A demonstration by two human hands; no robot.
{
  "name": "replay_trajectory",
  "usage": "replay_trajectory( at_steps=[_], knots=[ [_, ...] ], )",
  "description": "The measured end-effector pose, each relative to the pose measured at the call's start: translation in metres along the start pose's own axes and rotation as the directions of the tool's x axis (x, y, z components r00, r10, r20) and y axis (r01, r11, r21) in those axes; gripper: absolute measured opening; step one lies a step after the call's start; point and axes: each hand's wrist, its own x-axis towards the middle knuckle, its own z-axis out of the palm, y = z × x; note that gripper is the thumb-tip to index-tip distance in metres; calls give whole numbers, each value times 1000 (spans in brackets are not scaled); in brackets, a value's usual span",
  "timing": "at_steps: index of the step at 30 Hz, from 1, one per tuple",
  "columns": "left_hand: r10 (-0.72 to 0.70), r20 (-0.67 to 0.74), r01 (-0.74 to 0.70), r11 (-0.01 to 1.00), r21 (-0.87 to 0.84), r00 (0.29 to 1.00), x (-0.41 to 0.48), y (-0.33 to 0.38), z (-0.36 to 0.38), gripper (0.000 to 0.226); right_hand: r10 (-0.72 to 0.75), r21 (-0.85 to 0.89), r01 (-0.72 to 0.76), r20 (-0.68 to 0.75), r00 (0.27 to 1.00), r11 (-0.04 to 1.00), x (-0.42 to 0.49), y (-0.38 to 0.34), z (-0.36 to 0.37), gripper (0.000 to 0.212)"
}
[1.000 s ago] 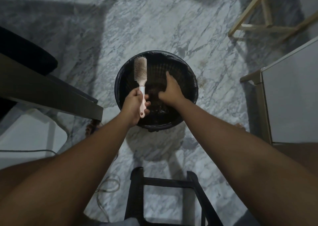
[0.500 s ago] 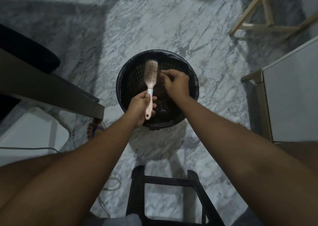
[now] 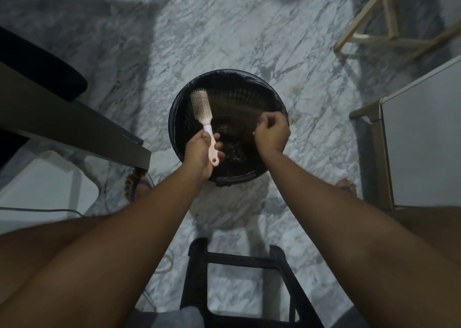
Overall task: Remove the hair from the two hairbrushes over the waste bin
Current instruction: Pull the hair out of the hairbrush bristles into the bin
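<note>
A pink hairbrush point(image 3: 201, 106) with pale bristles is tilted over the left half of the round black waste bin point(image 3: 225, 73), which stands on the marble floor. My left hand point(image 3: 199, 154) grips the brush by its handle at the bin's near rim. My right hand point(image 3: 273, 131) hovers over the bin's right side, apart from the brush. Its fingers are curled and its fingertips pinch together on what looks like a thin wisp of hair, hard to make out against the dark bin. Dark clumps lie at the bottom of the bin. No second hairbrush is in view.
A black stool frame point(image 3: 239, 275) stands between my legs at the bottom. A dark table edge point(image 3: 74, 123) juts in from the left, a white cabinet point(image 3: 424, 140) stands at the right, and a wooden frame point(image 3: 369, 36) is at the far right. My sandalled foot point(image 3: 136, 185) and a cable lie left of the bin.
My right hand rose from inside the bin to the brush head, then pulled away to the right. My left hand swung the brush head right, then back to the left.
</note>
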Motion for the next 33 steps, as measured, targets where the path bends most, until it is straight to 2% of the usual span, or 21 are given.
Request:
replay_trajectory(
  at_steps=[2, 4, 6, 8, 11, 13, 17, 20, 23, 26, 29, 33],
  knots=[
    [5, 21, -6, 999, 33, 1000, 0, 1, -3, 31, 125, -295, -44, 260, 957, 955, -4, 3, -5, 12],
    [12, 51, -17, 996, 87, 999, -5, 1, -3, 28, 231, -529, 26, 413, 881, 848, -11, -1, -8, 29],
    [12, 71, -22, 990, 137, 997, -9, 0, -2, 27, 185, -485, 78, 470, 863, 871, -16, -11, -7, 52],
    [-7, 83, -6, 988, 156, 997, -9, -2, -4, 31, 89, -308, 70, 471, 877, 949, -20, -22, -3, 67],
    [-30, 109, 9, 982, 187, 994, -9, -4, -5, 37, -37, -55, 68, 436, 899, 996, -20, -36, 5, 66],
    [-26, 134, -2, 978, 210, 991, -11, -3, -5, 35, -117, 12, 124, 433, 894, 992, -17, -44, 8, 60],
    [-5, 121, -16, 985, 171, 993, -12, -2, -2, 28, -213, -46, 248, 376, 902, 968, -10, -49, 8, 17],
    [31, 74, -37, 997, 74, 997, -9, -1, -1, 29, -201, -81, 231, 277, 940, 970, -9, -47, 6, 12],
    [55, 62, -56, 998, 0, 997, -6, 3, -1, 28, -97, -262, 179, 300, 949, 948, -8, -30, 2, 14],
    [68, 61, -67, 998, -18, 996, -5, 5, -1, 27, 71, -491, 146, 397, 915, 859, -7, -9, -1, 13],
    [80, 59, -78, 996, -39, 995, -6, 5, -1, 26, 149, -685, 284, 500, 853, 671, -10, -7, -4, 20],
    [67, 50, -68, 998, 12, 996, -9, 2, -5, 28, 271, -772, 440, 593, 758, 459, -12, -17, -5, 30]
  ],
)
